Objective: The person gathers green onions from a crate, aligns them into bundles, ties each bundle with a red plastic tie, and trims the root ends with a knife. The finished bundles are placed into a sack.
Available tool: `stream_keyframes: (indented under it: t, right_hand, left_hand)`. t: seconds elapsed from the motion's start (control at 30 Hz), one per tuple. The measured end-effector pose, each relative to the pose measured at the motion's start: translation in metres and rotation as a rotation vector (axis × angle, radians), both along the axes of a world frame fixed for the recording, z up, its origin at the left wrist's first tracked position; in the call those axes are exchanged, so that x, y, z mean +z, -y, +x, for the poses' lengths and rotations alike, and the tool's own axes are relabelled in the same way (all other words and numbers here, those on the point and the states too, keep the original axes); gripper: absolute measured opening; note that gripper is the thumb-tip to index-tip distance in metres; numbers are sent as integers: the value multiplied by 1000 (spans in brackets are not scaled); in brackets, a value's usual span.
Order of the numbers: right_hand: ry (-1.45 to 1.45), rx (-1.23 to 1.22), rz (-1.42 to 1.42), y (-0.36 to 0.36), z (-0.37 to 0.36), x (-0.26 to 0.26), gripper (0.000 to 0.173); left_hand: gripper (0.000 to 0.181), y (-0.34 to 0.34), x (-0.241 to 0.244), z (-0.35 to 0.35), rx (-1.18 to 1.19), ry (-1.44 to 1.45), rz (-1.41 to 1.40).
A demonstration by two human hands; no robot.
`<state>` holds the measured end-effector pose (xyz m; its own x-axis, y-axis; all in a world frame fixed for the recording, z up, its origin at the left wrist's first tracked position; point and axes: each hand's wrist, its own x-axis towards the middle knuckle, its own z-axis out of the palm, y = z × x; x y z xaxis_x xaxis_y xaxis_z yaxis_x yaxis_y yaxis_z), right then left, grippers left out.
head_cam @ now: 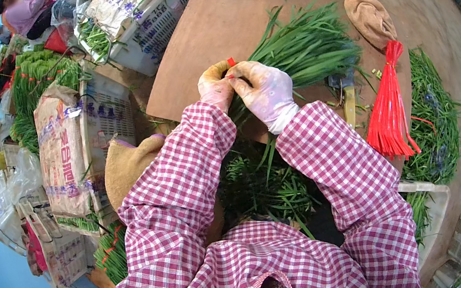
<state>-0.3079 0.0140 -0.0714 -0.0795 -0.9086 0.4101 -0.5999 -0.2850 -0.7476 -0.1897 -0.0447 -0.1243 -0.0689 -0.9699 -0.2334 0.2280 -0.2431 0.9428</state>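
My left hand and my right hand, both in pale stained gloves, meet over the board at the stalk end of a bundle of long green chives. A short end of red plastic strip sticks up from my left fingers. Thumb and forefinger of my right hand pinch close to it, where another bit of red shows. How the strip runs around the stalks is hidden behind the hands. The chive leaves fan out to the right across the brown board.
A bunch of red strips hangs at the board's right, below a brown cloth. A yellow-handled tool lies near the leaves. Loose chives heap at right. Crates with chives stand left; people sit far left.
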Motion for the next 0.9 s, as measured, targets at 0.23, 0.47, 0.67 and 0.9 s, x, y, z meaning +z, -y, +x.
stream_keyframes:
  t: [0.23,0.47,0.67,0.9]
  right_hand:
    - [-280,73,-86,13,-6,5,13]
    - [-221,235,-44,22,-16,20,14]
    - [24,228,92,30,-18,3,14]
    - [144,244,179,37,-27,-13,22]
  left_hand:
    - [17,-3,-27,-2,21,-216,-147]
    - [20,-8,-6,-5,26,-127,-94]
    - [22,-4,-12,4,-88,36,-121]
    - [24,-3,-4,-4,-10,54,14]
